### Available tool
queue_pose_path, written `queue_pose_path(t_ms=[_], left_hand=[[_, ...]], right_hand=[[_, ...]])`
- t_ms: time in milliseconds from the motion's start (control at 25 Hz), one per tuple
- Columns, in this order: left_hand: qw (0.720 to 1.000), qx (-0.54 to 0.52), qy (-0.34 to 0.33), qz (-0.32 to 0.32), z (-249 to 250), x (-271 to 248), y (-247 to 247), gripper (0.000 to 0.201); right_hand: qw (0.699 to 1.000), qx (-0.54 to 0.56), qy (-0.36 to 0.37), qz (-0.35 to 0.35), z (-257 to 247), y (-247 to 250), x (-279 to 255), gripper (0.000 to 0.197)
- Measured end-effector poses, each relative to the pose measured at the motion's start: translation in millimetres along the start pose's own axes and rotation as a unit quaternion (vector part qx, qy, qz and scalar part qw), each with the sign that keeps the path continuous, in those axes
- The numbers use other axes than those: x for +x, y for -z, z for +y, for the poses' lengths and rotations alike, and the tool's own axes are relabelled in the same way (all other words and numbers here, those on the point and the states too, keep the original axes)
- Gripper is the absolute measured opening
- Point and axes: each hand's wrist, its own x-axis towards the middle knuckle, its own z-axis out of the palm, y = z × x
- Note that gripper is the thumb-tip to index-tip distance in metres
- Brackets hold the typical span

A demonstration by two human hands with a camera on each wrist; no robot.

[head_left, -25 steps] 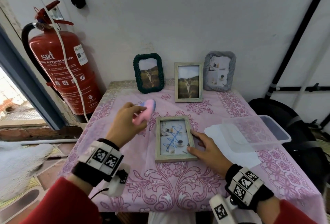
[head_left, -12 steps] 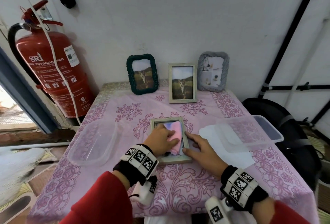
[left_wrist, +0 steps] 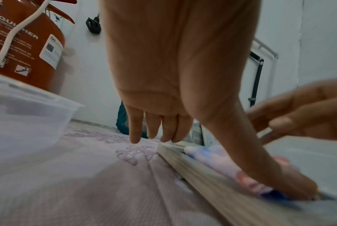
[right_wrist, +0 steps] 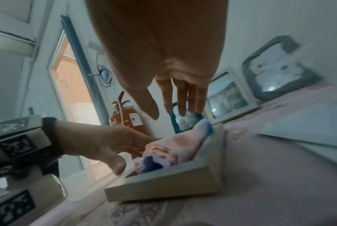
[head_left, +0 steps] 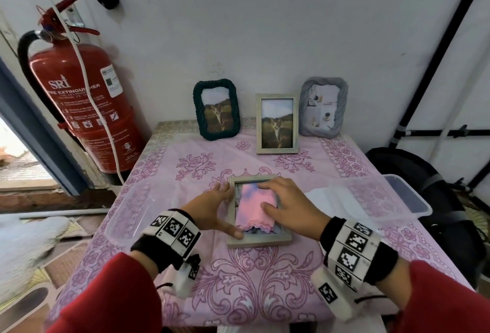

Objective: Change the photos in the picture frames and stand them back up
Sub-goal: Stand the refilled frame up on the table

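The wooden frame (head_left: 258,238) lies flat at table (head_left: 265,279) centre, a pink cloth (head_left: 256,206) on its glass. Left hand (head_left: 209,206) steadies its 9 o'clock edge — fingers straight; right hand (head_left: 289,205) hovers over the cloth, fingers relaxed, holding nothing.

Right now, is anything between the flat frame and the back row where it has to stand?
Nothing visible blocks that stretch of tablecloth. On the flat frame itself lies a pink cloth, under the right hand; the left hand touches its left edge. The cloth must come off first.
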Motion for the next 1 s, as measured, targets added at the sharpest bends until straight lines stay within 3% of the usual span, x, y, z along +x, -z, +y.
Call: queue_pose_path(t_ms=[200,320,440,600,800,920,1000], left_hand=[[1.0,0.008,-0.019,-0.006,-5.9,4.5,-9.3,0.115],[0.999,0.026,-0.036,0.0,-9.2,5.9,-12.9,0.115],[0.998,0.045,-0.049,0.018,-7.7,6.0,-13.2,0.113],[0.993,0.109,-0.031,0.02,-4.7,7.2,-12.7,0.113],[0.987,0.158,-0.017,-0.007,-1.5,6.9,-10.7,0.117],[0.986,0.164,-0.026,-0.005,0.3,5.8,-8.0,0.116],[0.988,0.153,-0.03,-0.006,0.1,4.6,-7.2,0.115]], right_hand=[[0.974,-0.182,-0.012,-0.132,-3.1,-21.1,28.2,0.063],[0.976,-0.172,-0.003,-0.136,0.6,-19.5,39.4,0.054],[0.972,-0.18,0.043,-0.142,-4.4,-18.5,44.4,0.032],[0.969,-0.129,0.102,-0.184,-13.2,-21.6,29.8,0.02],[0.96,-0.15,0.14,-0.19,-3.4,-5.8,4.1,0.023],[0.951,-0.211,0.128,-0.186,2.7,-1.5,6.4,0.028],[0.951,-0.228,0.118,-0.173,4.1,-3.5,14.0,0.021]])
